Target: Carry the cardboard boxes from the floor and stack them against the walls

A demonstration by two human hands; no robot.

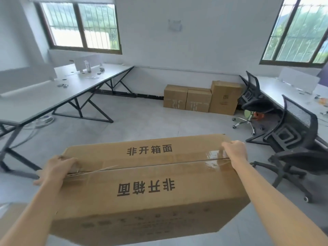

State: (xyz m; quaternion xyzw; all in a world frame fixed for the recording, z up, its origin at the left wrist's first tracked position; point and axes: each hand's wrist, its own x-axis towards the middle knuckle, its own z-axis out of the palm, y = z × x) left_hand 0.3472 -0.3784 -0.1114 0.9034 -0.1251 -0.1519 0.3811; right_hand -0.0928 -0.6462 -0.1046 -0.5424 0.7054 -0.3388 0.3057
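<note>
**Big box held up in the middle of the room**

From the head camera, a person holds a big box (147, 183) out in front, clear of the floor (142, 121), with both bare arms stretched along its sides. The left hand (56, 167) grips the left end of the top, its fingers (71, 161) curled over the edge where the clear tape runs. The right hand (234, 151) grips the far right corner, with fingers also curled onto the top. The lid is taped shut along its middle seam and carries dark printed characters on both flaps.

Ahead, three boxes (198, 101) stand on the floor in a row, touching one another and set against the far wall (177, 55); the rightmost is the tallest. A long bench (53, 96) runs along the left under a window (79, 25). Two black chairs (291, 139) stand on the right beside another bench (276, 89).
</note>
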